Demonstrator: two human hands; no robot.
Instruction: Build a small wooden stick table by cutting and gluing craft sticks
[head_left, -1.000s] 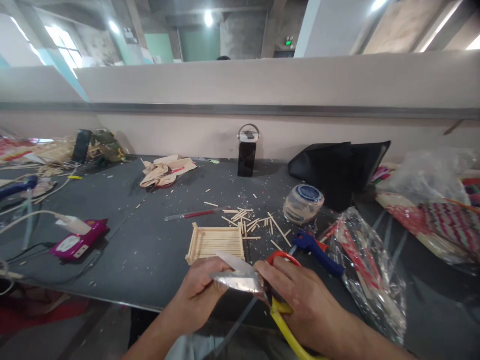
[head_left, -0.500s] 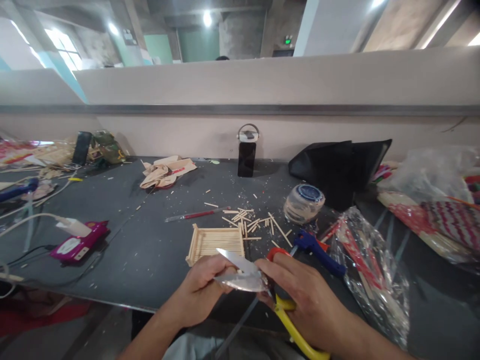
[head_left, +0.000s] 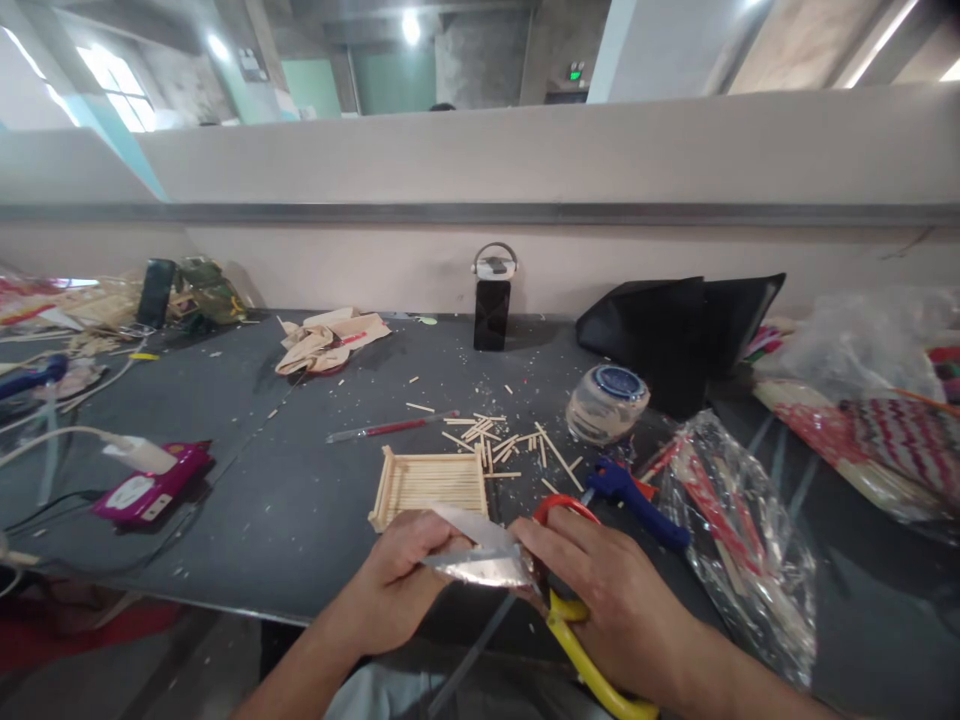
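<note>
Fingers (head_left: 551, 548) of the right hand (head_left: 611, 590) are wrapped round the handles of a pair of scissors (head_left: 592, 668), red on one loop and yellow on the other, blades a bit apart. The left hand (head_left: 397, 585) has its fingers curled in right by the blades, but honestly can't tell if they're pinching anything, the metal's in the way.

Biggest to smallest: the dark table (head_left: 262, 540) is covered in bits. There's a black bag (head_left: 645, 335) at the back right, then a crinkly clear plastic packet (head_left: 750, 570) out past the right hand. The little wooden stick tray (head_left: 435, 487) sits on the table just beyond the left hand, near edge hidden. A clear jar (head_left: 604, 415) with a blue top is further back.

Progress-wise, I'd say the tray is mostly together: the floor's laid with sticks side by side, and there are low rails round the edges I can see. Can't vouch for the near side. The short loose sticks (head_left: 510, 445) beside it aren't attached to anything, so I'd guess there's some cutting or fitting left. Smallest of all, pale crumbs everywhere.
</note>
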